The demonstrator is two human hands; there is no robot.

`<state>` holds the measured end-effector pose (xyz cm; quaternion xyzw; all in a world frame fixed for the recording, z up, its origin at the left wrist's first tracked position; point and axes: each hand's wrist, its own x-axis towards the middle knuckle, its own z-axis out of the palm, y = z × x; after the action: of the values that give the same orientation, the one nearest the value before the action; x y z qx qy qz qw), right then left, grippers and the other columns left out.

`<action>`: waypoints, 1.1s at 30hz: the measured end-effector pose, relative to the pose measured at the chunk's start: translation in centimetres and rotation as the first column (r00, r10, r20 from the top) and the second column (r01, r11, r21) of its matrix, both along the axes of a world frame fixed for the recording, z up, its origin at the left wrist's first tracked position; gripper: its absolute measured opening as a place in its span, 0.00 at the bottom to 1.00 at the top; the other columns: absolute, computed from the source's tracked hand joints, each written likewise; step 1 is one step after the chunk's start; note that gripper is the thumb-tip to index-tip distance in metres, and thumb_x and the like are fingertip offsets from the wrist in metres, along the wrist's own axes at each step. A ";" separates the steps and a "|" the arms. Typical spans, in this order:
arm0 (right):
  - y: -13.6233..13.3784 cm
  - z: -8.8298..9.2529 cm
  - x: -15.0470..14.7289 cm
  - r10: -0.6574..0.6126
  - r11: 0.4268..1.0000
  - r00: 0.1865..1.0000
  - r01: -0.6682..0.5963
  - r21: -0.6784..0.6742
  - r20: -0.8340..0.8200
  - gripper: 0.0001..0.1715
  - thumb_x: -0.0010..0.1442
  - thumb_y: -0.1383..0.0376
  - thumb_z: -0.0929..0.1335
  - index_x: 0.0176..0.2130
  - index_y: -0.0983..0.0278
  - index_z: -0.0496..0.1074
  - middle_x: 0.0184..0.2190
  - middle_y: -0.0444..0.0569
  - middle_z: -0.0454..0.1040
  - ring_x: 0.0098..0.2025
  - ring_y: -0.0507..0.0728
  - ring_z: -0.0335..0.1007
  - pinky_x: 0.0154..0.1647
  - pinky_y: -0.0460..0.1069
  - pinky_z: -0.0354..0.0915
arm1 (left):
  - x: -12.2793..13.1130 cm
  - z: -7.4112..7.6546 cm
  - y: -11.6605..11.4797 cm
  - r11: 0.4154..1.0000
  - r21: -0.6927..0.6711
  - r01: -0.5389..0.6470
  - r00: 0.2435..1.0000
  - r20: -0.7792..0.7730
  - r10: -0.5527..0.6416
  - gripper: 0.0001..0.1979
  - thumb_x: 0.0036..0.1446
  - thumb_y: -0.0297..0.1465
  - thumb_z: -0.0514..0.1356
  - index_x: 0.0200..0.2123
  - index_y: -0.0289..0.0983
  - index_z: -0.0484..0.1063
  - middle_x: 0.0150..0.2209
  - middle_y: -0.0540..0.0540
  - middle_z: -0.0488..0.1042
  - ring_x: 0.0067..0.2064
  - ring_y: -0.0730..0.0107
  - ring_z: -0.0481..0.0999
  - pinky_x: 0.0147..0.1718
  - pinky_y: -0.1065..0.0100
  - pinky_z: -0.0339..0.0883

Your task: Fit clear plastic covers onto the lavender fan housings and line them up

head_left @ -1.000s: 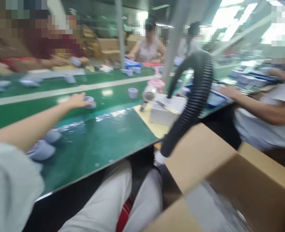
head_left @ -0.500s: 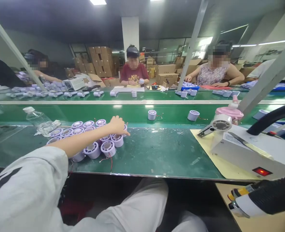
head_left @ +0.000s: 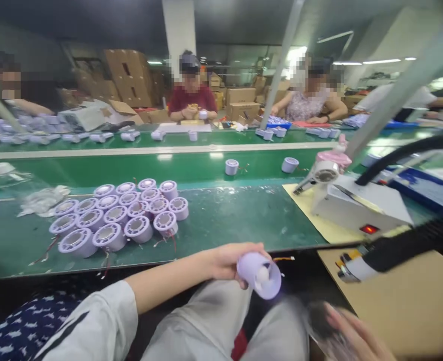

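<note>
My left hand (head_left: 231,260) is closed around a lilac fan housing (head_left: 257,276), held over my lap just off the table's front edge. Its open end, with a white hub inside, faces the camera, and a thin wire with a white plug sticks out beside it. At the lower right, my right hand (head_left: 351,333) is smeared by motion. Its fingers are curled at a dark, partly see-through object (head_left: 319,321), too blurred to name. Several similar lilac housings (head_left: 108,215) stand close together on the left of the green table, some with red wires trailing.
Two more housings, a left one (head_left: 232,167) and a right one (head_left: 289,164), sit on the green belt (head_left: 131,168). A grey machine (head_left: 360,205) with a lit red switch stands right, near a black hose (head_left: 413,245). Several people work across the line.
My left hand has left the group of housings and come back over my lap with one in it. My right hand has entered at the lower right. The view has shifted.
</note>
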<state>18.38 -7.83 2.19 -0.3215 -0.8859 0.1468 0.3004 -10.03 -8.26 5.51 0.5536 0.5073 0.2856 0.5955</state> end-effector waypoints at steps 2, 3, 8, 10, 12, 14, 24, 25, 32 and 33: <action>-1.2 0.0 -0.6 -0.060 0.997 0.996 0.057 0.055 0.059 0.25 0.65 0.61 0.64 0.61 0.52 0.63 0.57 0.56 0.63 0.51 0.65 0.68 0.40 0.58 0.73 | 2.4 -1.4 -1.1 0.996 -0.029 0.084 0.990 0.112 -0.081 0.22 0.59 0.46 0.51 0.41 0.35 0.74 0.36 0.43 0.75 0.27 0.71 0.71 0.22 0.70 0.64; -1.6 0.1 -1.0 -0.101 0.992 0.991 0.093 0.087 0.088 0.26 0.63 0.64 0.64 0.60 0.53 0.64 0.59 0.57 0.61 0.53 0.68 0.66 0.42 0.60 0.72 | 3.2 -1.7 -1.5 0.994 0.002 0.105 0.990 0.100 -0.104 0.18 0.57 0.43 0.56 0.40 0.36 0.75 0.38 0.44 0.74 0.30 0.71 0.71 0.27 0.70 0.65; -2.3 1.6 -2.9 -0.022 0.943 0.989 0.068 -0.325 0.145 0.12 0.54 0.74 0.67 0.37 0.61 0.75 0.55 0.55 0.65 0.55 0.67 0.64 0.52 0.61 0.67 | 4.2 -1.1 -2.8 0.905 0.398 0.148 0.983 -0.161 -0.089 0.07 0.58 0.33 0.60 0.38 0.38 0.76 0.41 0.46 0.70 0.44 0.66 0.70 0.47 0.65 0.63; -2.7 2.2 -3.0 -0.047 0.834 0.998 0.068 -0.547 0.052 0.02 0.57 0.68 0.69 0.32 0.62 0.74 0.52 0.53 0.66 0.52 0.63 0.66 0.50 0.56 0.67 | 4.2 -1.4 -3.0 0.886 0.446 0.126 0.982 -0.185 -0.046 0.08 0.58 0.36 0.61 0.39 0.39 0.76 0.40 0.46 0.70 0.42 0.67 0.71 0.44 0.66 0.64; -3.2 2.7 -2.8 -0.128 0.724 0.991 0.074 -0.685 -0.027 0.13 0.62 0.59 0.67 0.28 0.63 0.72 0.48 0.52 0.66 0.47 0.60 0.68 0.41 0.52 0.68 | 4.2 -2.3 -3.1 0.886 0.457 0.081 0.987 -0.159 -0.008 0.16 0.51 0.41 0.67 0.41 0.39 0.75 0.40 0.46 0.69 0.41 0.66 0.70 0.40 0.66 0.65; -3.5 2.8 -2.6 -0.222 0.659 0.970 0.071 -0.749 -0.103 0.19 0.63 0.56 0.64 0.25 0.63 0.71 0.46 0.52 0.66 0.44 0.59 0.69 0.35 0.49 0.66 | 4.3 -3.4 -3.1 0.872 0.485 0.070 0.989 -0.147 0.003 0.28 0.40 0.45 0.72 0.45 0.41 0.75 0.40 0.46 0.68 0.41 0.64 0.70 0.40 0.65 0.67; -2.9 1.5 -1.5 -0.424 0.483 0.809 -0.179 -0.857 -0.407 0.14 0.53 0.57 0.74 0.22 0.62 0.75 0.44 0.53 0.78 0.51 0.65 0.72 0.40 0.52 0.70 | 4.1 -3.5 -3.5 0.957 0.196 0.212 0.964 0.118 -0.238 0.33 0.45 0.33 0.72 0.56 0.44 0.69 0.51 0.43 0.73 0.49 0.61 0.74 0.47 0.63 0.70; -3.2 1.4 -1.4 -0.368 0.520 0.832 -0.185 -0.834 -0.415 0.09 0.51 0.57 0.75 0.27 0.60 0.79 0.49 0.53 0.76 0.55 0.66 0.69 0.45 0.54 0.71 | 4.1 -3.4 -3.7 0.975 0.139 0.175 0.965 0.173 -0.198 0.32 0.45 0.33 0.72 0.56 0.43 0.69 0.51 0.43 0.73 0.48 0.62 0.75 0.46 0.63 0.71; -5.3 1.0 -0.6 -0.078 0.853 0.977 -0.036 -0.521 -0.196 0.21 0.60 0.64 0.71 0.54 0.58 0.72 0.61 0.51 0.66 0.62 0.64 0.62 0.63 0.60 0.61 | 4.1 -3.8 -4.8 0.991 -0.078 0.112 0.928 0.366 -0.076 0.35 0.47 0.36 0.71 0.59 0.44 0.64 0.48 0.43 0.74 0.42 0.66 0.76 0.40 0.66 0.71; -5.5 1.1 -0.5 -0.088 0.840 0.978 -0.029 -0.542 -0.188 0.24 0.60 0.63 0.71 0.56 0.58 0.70 0.60 0.52 0.68 0.61 0.64 0.64 0.61 0.60 0.64 | 4.0 -3.7 -4.9 0.990 -0.057 0.132 0.929 0.356 -0.103 0.37 0.46 0.36 0.71 0.59 0.46 0.64 0.50 0.43 0.73 0.44 0.64 0.76 0.41 0.65 0.71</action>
<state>17.87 -13.28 3.28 -0.3901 -0.7673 0.4189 0.2891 -5.99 -13.11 1.77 0.4986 0.3693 0.3235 0.7144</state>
